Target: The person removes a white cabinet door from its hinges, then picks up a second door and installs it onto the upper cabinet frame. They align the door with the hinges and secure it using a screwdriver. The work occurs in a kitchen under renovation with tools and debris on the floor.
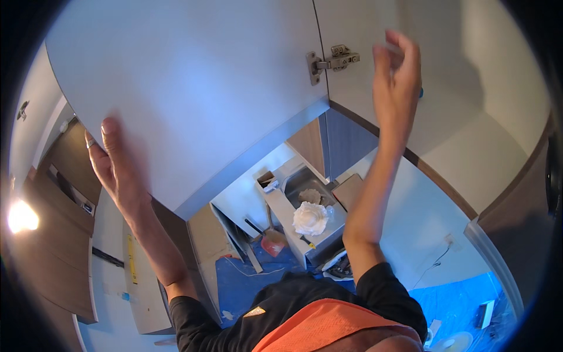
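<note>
Cabinet interior (454,138); left hand (119,167) pinching door (199,94) edge; right hand (397,82) loosely spread, clear gap to hinge (340,59)

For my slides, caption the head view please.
Left hand at the edge of a cabinet door, right hand raised near its hinge.

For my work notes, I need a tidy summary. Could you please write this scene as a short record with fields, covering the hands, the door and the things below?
Left hand: at the door's outer edge, thumb on its face
Right hand: raised in front of the open cabinet, fingers bent, slightly blurred; no held thing visible
Hinge: metal, joins door and cabinet, left of right hand
Below: sink with a white bundle by it; reddish dustpan
Floor: blue sheet
Light: bright lamp, far left
</note>
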Demonstrator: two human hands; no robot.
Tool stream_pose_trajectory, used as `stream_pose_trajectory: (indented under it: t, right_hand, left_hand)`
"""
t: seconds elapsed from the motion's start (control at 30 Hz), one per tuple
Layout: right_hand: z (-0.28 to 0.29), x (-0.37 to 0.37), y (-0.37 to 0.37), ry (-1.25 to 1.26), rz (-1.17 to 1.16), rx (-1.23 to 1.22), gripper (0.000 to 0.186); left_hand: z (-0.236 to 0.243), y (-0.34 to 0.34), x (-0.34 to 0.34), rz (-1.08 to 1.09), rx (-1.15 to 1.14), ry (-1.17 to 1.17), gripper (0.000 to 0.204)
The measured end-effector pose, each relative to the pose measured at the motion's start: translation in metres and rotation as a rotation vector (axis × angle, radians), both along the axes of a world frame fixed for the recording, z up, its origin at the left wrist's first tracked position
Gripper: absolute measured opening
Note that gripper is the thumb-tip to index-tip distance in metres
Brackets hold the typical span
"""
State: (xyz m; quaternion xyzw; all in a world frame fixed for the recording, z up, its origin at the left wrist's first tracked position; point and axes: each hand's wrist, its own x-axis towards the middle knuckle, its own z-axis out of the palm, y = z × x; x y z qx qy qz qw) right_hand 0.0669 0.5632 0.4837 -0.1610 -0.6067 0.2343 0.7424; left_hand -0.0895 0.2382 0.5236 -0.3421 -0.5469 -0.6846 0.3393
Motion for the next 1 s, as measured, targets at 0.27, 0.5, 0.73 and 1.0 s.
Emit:
stream_pose_trajectory:
  t: [0.27,0.5,0.73,1.0]
  right_hand:
    - [-0.127,-0.051,-0.064,-0.096,0.203,-0.131,0.036]
    - [-0.154,-0.094,-0.059,0.087,1.464,-0.581,0.040]
    - [-0.130,-0.106,-0.071,0.264,1.514,-0.739,0.041]
    - [-0.136,-0.101,-0.066,0.175,1.557,-0.780,0.048]
  left_hand:
    - [-0.011,-0.015,-0.030,-0.031,0.087,-0.005,0.043]
    - [-0.019,-0.002,-0.011,0.406,0.171,-0.193,0.068]
    - [-0.017,0.005,-0.018,0.585,0.246,-0.233,0.071]
    - [-0.020,0.009,-0.020,0.731,0.342,-0.246,0.074]
